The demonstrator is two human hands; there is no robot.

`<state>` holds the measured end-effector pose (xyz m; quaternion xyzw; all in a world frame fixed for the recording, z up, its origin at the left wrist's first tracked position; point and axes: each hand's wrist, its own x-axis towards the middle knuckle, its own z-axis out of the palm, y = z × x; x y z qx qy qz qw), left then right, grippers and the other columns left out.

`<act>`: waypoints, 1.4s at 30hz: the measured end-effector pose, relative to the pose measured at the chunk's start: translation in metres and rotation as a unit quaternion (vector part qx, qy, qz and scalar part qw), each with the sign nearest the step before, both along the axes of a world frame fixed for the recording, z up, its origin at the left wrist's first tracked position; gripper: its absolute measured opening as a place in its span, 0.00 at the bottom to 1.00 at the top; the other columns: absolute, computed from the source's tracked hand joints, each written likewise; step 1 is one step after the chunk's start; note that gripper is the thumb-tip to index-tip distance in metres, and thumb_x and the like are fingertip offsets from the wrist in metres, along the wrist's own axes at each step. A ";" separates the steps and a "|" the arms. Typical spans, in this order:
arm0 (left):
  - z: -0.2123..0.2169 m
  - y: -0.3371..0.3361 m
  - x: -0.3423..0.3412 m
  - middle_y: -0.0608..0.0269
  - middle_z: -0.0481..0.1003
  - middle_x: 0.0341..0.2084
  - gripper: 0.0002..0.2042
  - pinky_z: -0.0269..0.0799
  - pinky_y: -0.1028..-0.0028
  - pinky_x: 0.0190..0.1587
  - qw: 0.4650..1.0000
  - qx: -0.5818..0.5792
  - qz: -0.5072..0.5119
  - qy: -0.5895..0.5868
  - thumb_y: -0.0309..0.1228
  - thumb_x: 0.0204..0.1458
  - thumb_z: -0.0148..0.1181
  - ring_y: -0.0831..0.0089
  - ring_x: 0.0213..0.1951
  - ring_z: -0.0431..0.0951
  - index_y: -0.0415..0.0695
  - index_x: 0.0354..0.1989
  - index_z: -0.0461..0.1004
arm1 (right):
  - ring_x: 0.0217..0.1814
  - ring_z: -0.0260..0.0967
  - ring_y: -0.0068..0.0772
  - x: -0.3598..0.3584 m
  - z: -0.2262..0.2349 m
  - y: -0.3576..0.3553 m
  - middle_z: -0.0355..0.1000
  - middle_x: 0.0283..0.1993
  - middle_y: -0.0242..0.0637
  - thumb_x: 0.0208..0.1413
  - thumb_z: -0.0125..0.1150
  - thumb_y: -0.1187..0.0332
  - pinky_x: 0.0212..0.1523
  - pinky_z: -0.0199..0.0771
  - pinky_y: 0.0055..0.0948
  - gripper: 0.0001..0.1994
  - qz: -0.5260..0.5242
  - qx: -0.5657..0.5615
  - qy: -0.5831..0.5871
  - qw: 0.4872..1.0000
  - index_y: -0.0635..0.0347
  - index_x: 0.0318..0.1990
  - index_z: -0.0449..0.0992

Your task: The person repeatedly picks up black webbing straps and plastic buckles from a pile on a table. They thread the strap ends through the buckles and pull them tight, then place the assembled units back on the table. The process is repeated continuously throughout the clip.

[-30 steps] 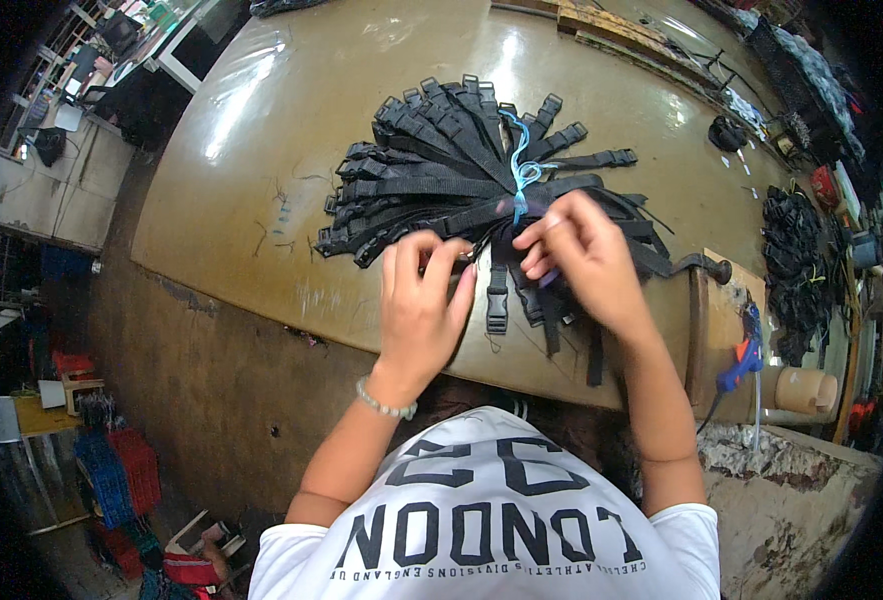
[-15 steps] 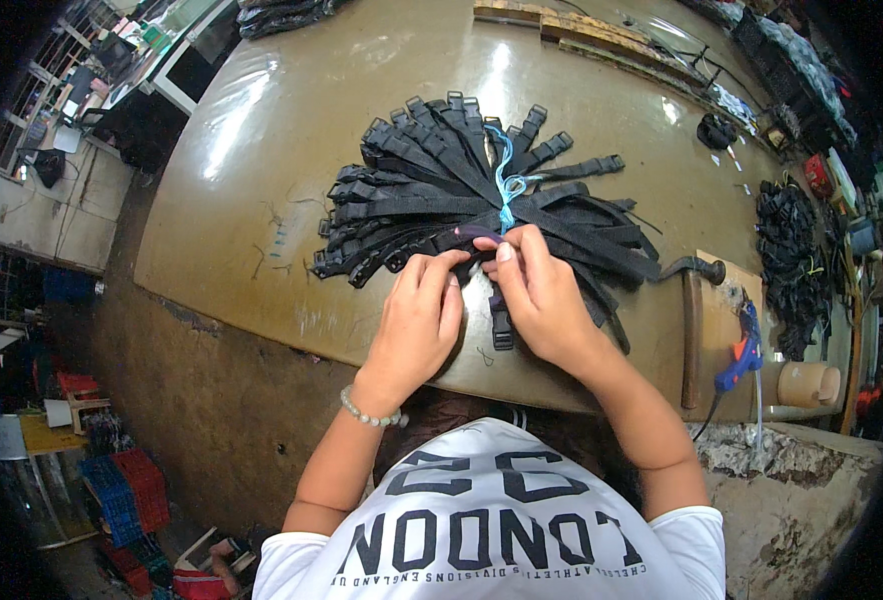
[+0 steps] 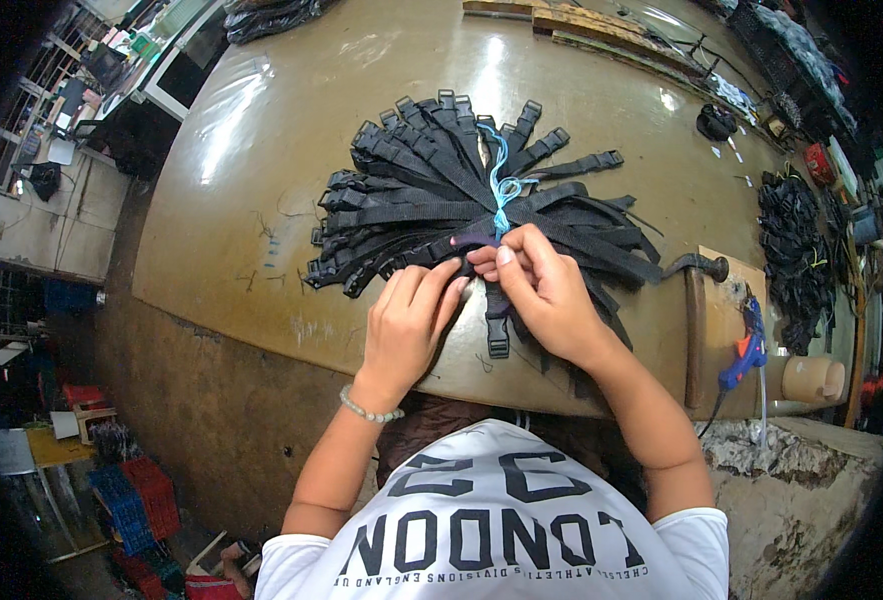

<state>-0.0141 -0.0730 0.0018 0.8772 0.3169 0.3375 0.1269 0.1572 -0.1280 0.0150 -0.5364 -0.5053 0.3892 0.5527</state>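
- A fanned bundle of black webbing straps [image 3: 431, 205] with plastic buckles at their ends lies on the brown worktable [image 3: 261, 150], spread like a half-circle toward the far side.
- A light blue cord [image 3: 501, 185] runs across the middle of the bundle, looped and knotted where the straps gather (its lower end disappears between the fingers).
- The right hand [image 3: 541, 290] sits at the near edge of the bundle, thumb and fingertips pinched together on the blue cord and the straps just under the knot.
- The left hand [image 3: 411, 320] rests just beside it, fingers bent and pressing down on the strap ends; whether it actually clasps one I cannot tell. A pale bead bracelet [image 3: 369, 408] circles that wrist.
- One strap end with a black buckle [image 3: 498, 340] hangs toward the near table edge, between the two hands.
- To the right, a blue glue gun [image 3: 746, 345] lies on a wooden block, well apart from the hands, and a second heap of black straps [image 3: 796, 250] sits further right.
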 end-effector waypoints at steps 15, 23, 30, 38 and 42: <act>-0.018 -0.015 0.000 0.54 0.75 0.26 0.07 0.70 0.63 0.30 0.992 -0.063 0.091 -0.059 0.27 0.58 0.58 0.57 0.27 0.75 0.38 0.31 0.69 | 0.25 0.71 0.36 -0.001 0.000 -0.002 0.72 0.27 0.47 0.50 0.59 0.73 0.30 0.72 0.31 0.08 -0.019 0.041 -0.124 0.991 0.71 0.35 0.74; -0.018 -0.014 0.003 0.57 0.75 0.26 0.07 0.70 0.64 0.29 0.994 -0.027 0.094 -0.054 0.28 0.58 0.58 0.59 0.27 0.76 0.39 0.32 0.68 | 0.36 0.74 0.37 -0.002 0.004 -0.005 0.75 0.36 0.47 0.51 0.58 0.75 0.39 0.74 0.30 0.07 0.000 -0.003 -0.159 0.987 0.72 0.32 0.71; -0.024 -0.012 0.001 0.56 0.75 0.25 0.08 0.69 0.63 0.27 0.994 -0.025 0.102 -0.041 0.29 0.59 0.57 0.58 0.25 0.76 0.39 0.32 0.67 | 0.34 0.73 0.40 -0.004 0.001 -0.007 0.74 0.37 0.49 0.50 0.58 0.75 0.39 0.73 0.31 0.06 0.004 0.035 -0.186 0.982 0.71 0.32 0.71; 0.021 -0.040 -0.009 0.49 0.77 0.28 0.11 0.71 0.63 0.33 0.987 -0.072 0.086 0.115 0.33 0.61 0.54 0.55 0.32 0.78 0.38 0.30 0.72 | 0.35 0.73 0.19 0.004 0.009 -0.005 0.78 0.38 0.43 0.66 0.50 0.68 0.39 0.75 0.23 0.10 0.000 -0.090 -0.095 0.991 0.68 0.36 0.66; 0.053 -0.061 -0.029 0.48 0.78 0.33 0.10 0.72 0.68 0.37 0.974 -0.172 -0.091 0.116 0.34 0.57 0.59 0.58 0.35 0.79 0.39 0.37 0.78 | 0.34 0.74 0.23 0.005 0.003 -0.003 0.77 0.36 0.43 0.66 0.49 0.67 0.37 0.76 0.26 0.10 -0.019 -0.009 0.021 1.000 0.67 0.38 0.66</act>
